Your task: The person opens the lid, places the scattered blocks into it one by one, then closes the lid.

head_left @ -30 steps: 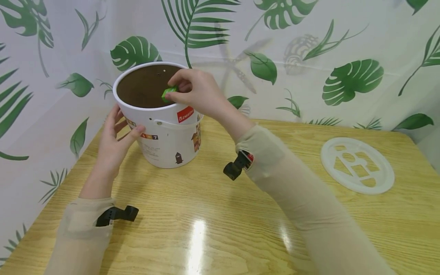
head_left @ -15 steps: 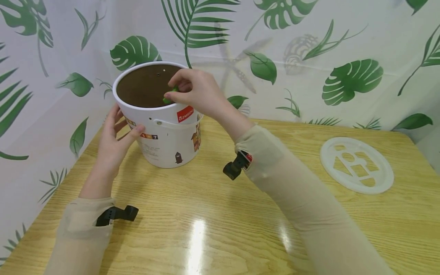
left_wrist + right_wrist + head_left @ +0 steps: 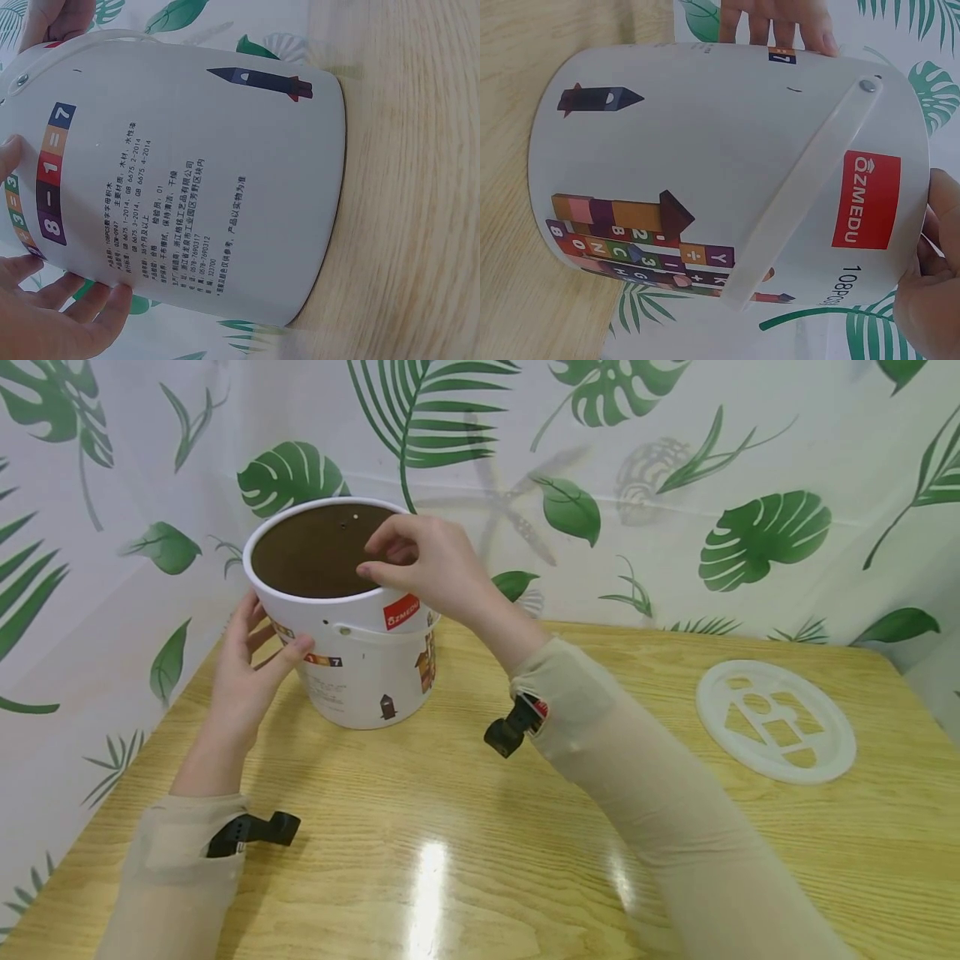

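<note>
A white plastic bucket (image 3: 367, 677) with a brown inside stands upright on the wooden table. My left hand (image 3: 243, 681) rests on its left side, thumb on the front and fingers spread along the wall. In the left wrist view, the fingertips (image 3: 112, 311) touch the printed wall. Over the right part of the rim is my right hand (image 3: 431, 560), its fingers loosely bent and a gap between thumb and index finger. The head view shows no object between them. From the right wrist, the right hand (image 3: 934, 285) appears partly cut off beside the rim. The bucket's bottom is hidden.
A round white lid (image 3: 720, 714) with shaped cutouts lies on the table (image 3: 465, 827) at the right. The bucket's white handle (image 3: 802, 195) hangs against its side. Behind the table hangs a leaf-patterned cloth (image 3: 630, 568).
A small green piece was pinched in my right fingers, then mostly hidden behind the thumb; now it is out of sight. Both hands and the bucket have stayed in place.
</note>
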`<state>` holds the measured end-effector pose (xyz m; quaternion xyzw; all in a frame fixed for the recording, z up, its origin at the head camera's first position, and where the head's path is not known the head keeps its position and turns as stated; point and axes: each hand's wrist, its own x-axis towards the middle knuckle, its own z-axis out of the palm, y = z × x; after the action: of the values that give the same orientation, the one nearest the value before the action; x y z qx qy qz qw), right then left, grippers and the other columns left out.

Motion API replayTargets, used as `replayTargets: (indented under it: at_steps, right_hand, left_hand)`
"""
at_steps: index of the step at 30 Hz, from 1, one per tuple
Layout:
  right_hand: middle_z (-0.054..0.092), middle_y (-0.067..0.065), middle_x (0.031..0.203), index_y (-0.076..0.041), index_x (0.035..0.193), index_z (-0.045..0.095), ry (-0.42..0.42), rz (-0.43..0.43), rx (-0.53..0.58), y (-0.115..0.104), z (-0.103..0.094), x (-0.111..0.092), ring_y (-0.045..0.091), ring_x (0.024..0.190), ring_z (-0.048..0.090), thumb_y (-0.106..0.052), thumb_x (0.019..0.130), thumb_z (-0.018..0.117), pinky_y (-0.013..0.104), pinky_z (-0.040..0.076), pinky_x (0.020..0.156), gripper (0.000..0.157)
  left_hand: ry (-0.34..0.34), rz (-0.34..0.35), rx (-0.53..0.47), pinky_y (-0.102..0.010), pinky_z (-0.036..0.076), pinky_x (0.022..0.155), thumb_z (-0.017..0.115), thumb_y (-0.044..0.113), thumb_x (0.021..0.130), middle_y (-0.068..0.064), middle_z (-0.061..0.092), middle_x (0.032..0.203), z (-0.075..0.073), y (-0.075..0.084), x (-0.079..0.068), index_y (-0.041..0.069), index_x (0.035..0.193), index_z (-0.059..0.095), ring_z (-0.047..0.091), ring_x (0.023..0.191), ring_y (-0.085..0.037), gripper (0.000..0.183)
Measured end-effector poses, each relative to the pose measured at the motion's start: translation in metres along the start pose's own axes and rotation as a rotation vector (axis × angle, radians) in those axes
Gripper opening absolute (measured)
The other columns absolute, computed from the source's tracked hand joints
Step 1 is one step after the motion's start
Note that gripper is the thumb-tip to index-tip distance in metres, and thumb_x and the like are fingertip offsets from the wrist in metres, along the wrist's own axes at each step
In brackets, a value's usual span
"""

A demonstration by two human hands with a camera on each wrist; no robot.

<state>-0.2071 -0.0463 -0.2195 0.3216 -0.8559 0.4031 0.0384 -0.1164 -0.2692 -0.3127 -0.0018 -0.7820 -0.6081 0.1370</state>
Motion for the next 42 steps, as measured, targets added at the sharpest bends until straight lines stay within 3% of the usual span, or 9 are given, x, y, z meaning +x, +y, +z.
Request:
replayTargets:
  at_steps: [14,24,33,42]
  right_hand:
    - [0.064,0.000,0.100,-0.008,0.106,0.067,0.086,-0.041,0.081,0.004,0.007,-0.004,0.006,0.086,0.058,-0.024,0.084,0.075,0.016,0.048,0.076,0.028]
    - [0.061,0.004,0.108,-0.002,0.111,0.064,0.166,-0.119,0.232,0.010,0.006,-0.009,0.012,0.097,0.056,-0.016,0.084,0.075,0.016,0.047,0.087,0.032]
    - [0.059,0.003,0.118,-0.003,0.120,0.061,0.186,-0.124,0.253,0.018,-0.019,-0.031,0.014,0.106,0.052,-0.016,0.083,0.076,0.020,0.047,0.091,0.042]
    - [0.058,0.006,0.123,-0.003,0.125,0.060,0.230,-0.107,0.187,0.050,-0.059,-0.081,0.014,0.108,0.051,-0.005,0.081,0.075,0.029,0.049,0.092,0.047]
  left_hand:
    - [0.001,0.000,0.017,-0.051,0.033,0.107,0.067,0.029,0.090,0.001,0.023,0.154,-0.001,-0.001,0.001,0.035,0.152,0.020,0.028,0.135,-0.027,0.079]
    - [-0.001,-0.005,0.010,-0.052,0.033,0.107,0.068,0.028,0.089,0.001,0.024,0.153,-0.001,-0.001,0.001,0.036,0.151,0.020,0.028,0.134,-0.026,0.078]
    - [0.006,-0.013,0.015,-0.051,0.033,0.107,0.067,0.029,0.090,0.002,0.023,0.154,-0.001,-0.001,0.001,0.036,0.152,0.019,0.027,0.135,-0.026,0.079]
    - [0.007,-0.025,0.033,-0.049,0.033,0.108,0.068,0.031,0.089,0.002,0.023,0.154,0.000,-0.001,0.001,0.037,0.152,0.019,0.027,0.136,-0.025,0.079]
